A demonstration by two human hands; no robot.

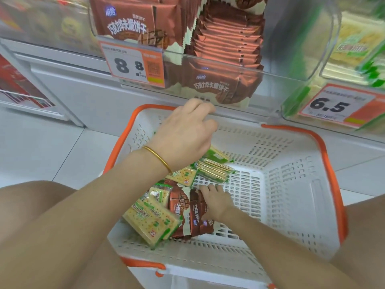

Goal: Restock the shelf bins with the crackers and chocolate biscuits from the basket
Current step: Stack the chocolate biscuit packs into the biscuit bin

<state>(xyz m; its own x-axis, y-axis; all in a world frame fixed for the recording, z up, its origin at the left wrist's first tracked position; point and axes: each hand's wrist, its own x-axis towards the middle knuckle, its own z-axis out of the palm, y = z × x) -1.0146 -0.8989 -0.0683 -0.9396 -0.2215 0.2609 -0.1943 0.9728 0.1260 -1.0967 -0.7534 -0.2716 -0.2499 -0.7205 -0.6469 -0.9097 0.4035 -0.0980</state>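
Knees [39, 207] flank the basket [291, 195], where the right hand [215, 202] lies on chocolate biscuit packs [185, 213], grip unclear, and the left hand [185, 132] curls above it, contents hidden; a loose hold could drop slippery packs.

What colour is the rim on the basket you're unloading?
Orange rim on a white slatted basket; it shows clearly in the head view.

Our right hand [214, 202] touches a chocolate biscuit pack [196, 214] in the basket [291, 184]; our left hand [185, 130] curls at the clear bin [291, 88] edge.
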